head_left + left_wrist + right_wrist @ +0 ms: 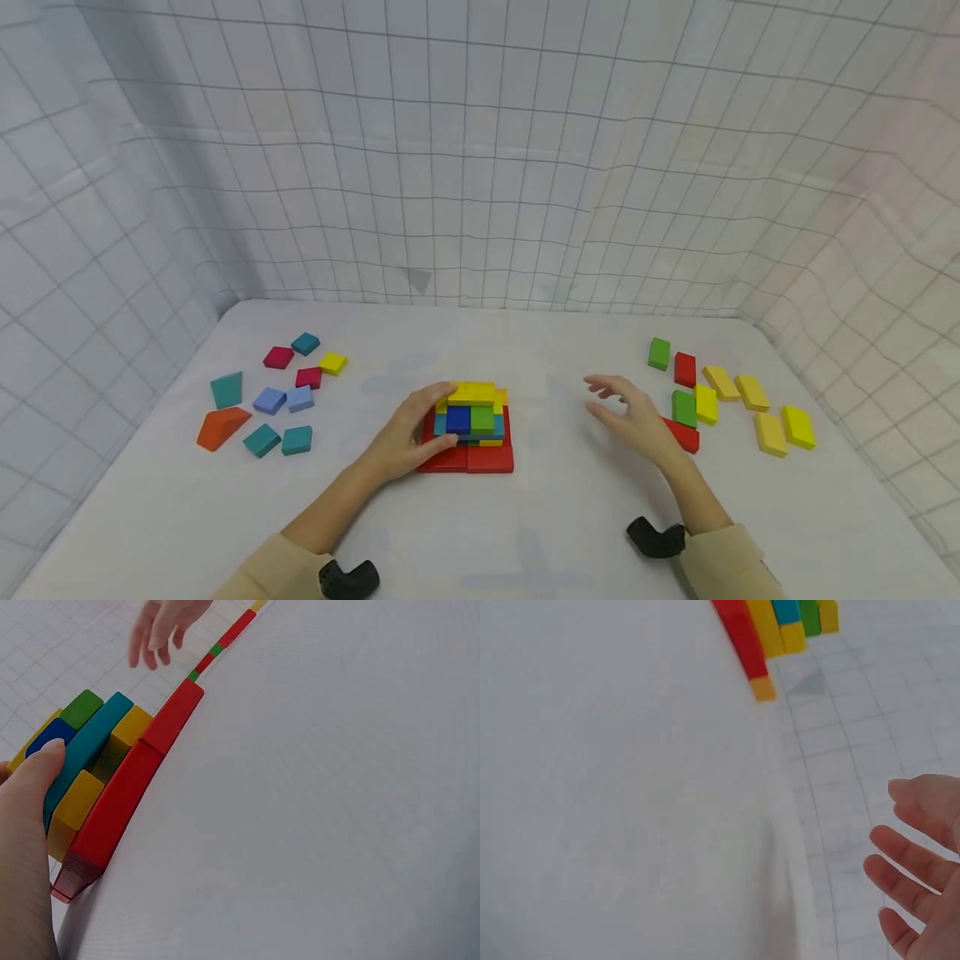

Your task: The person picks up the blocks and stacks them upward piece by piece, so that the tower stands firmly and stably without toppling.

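Note:
A layered stack of coloured blocks (482,423) stands on red blocks (490,461) at the middle of the table. My left hand (408,429) holds the stack from its left side. Its thumb lies against the front, at the blue block (52,736), while the fingertips reach the yellow top (471,394); the other fingers are mostly hidden behind. Under the teal block (88,754), yellow blocks rest on the red layer. Off to the right, my right hand (630,421) hovers with loosely bent fingers and nothing between them, apart from the stack.
Loose blocks lie on both sides. On the left are teal blocks (297,440), light blue blocks (300,398) and an orange wedge (222,427). Green blocks (684,408), red blocks (685,369) and yellow blocks (798,427) lie right. Gridded white curtains (487,183) enclose the table.

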Demonstrator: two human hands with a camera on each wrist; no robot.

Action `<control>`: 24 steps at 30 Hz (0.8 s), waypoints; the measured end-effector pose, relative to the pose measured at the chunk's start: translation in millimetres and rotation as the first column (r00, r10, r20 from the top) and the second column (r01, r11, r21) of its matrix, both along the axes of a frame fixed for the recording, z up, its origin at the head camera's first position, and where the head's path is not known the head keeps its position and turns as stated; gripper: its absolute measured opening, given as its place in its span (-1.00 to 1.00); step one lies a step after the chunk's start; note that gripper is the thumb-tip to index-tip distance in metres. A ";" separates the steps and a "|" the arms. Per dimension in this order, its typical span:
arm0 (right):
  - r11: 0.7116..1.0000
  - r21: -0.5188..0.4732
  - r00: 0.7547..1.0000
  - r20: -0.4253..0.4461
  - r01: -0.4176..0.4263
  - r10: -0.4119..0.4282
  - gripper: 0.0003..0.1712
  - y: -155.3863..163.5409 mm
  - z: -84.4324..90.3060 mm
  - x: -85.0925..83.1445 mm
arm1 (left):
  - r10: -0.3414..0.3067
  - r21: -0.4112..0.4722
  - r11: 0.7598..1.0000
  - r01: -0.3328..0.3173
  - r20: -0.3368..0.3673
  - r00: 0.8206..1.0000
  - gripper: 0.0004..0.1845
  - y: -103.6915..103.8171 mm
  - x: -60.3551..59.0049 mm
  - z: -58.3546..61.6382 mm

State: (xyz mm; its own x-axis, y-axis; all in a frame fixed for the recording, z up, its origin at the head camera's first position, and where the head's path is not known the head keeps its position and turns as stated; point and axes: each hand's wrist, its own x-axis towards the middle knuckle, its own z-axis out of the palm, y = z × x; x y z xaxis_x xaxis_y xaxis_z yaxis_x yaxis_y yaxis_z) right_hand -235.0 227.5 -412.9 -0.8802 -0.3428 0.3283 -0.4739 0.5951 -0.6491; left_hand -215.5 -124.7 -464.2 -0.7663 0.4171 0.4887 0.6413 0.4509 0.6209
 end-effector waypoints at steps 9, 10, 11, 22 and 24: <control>0.978 0.111 0.984 -0.041 0.178 -0.174 -0.56 76.3 -21.7 21.5 | 0.004 -0.001 1.000 -0.004 -0.002 1.000 -0.26 -1.0 0.3 -0.3; 0.974 0.126 0.982 -0.048 0.190 -0.185 -0.55 81.7 -22.3 23.6 | 0.004 0.000 1.000 -0.004 0.000 1.000 -0.26 -1.2 0.4 -0.3; 0.970 0.139 0.979 -0.052 0.201 -0.195 -0.55 86.5 -22.6 25.7 | 0.004 0.000 1.000 -0.004 -0.001 1.000 -0.26 -1.3 0.5 -0.3; 0.946 0.193 0.966 -0.051 0.260 -0.255 -0.59 116.1 -26.0 36.7 | 0.000 0.005 1.000 0.000 0.010 1.000 -0.26 -1.4 1.4 0.3; 0.948 0.189 0.967 -0.043 0.256 -0.253 -0.60 117.9 -27.2 36.3 | 0.000 0.004 1.000 0.000 0.007 1.000 -0.26 -1.2 1.3 0.7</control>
State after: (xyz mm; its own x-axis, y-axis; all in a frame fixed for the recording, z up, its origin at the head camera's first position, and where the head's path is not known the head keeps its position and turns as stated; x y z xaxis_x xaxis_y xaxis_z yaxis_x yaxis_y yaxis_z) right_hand -198.7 345.4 -440.1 -0.9409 -0.1661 0.2952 -0.3010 0.8096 -0.5040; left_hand -214.2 -125.8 -463.5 -0.7700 0.4148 0.4848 0.6366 0.4482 0.6276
